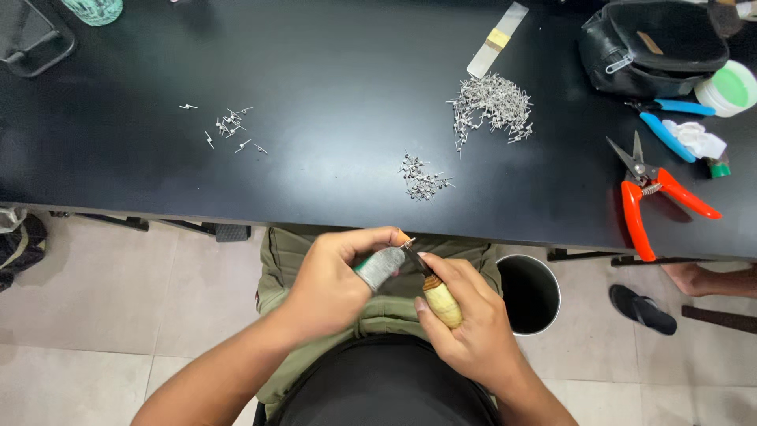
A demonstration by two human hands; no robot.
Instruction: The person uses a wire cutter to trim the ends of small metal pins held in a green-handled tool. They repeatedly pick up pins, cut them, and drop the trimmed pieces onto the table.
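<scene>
**Two hands work a small blade against a tiny metal part, just below a black table**

Seen from above, the person sits at the near edge of a black table (pixel 331 95), hands held over the lap. The left hand (pixel 331 288) has its grip closed: thumb and fingers, one wrapped in grey tape, pinch a tiny metal part (pixel 408 245) at the fingertips. The right hand (pixel 465 319) has its grip shut around a knife with a pale wooden handle (pixel 441 302). The dark blade angles up and to the left, its tip meeting the metal part right at the left grip. The two hands touch each other.

Beyond the grips, on the table, lies a small heap of metal pins (pixel 423 180). Farther off and slightly to the right sits a larger pile of the same pins (pixel 493 106), with a flat pale strip (pixel 497 39) beyond it. Well to the left of the hands, a few loose pins (pixel 229 126) lie scattered.

Far to the right of the grips lie orange-handled snips (pixel 650 197), blue-handled pliers (pixel 670 126), a crumpled white cloth (pixel 698 138), a round white tub with a green lid (pixel 729 87) and a black pouch (pixel 654 47).

Just right of the right hand, on the tiled floor, stands a black bin (pixel 530 293). Past it lie a black sandal (pixel 643 309) and another person's foot (pixel 702 278).
</scene>
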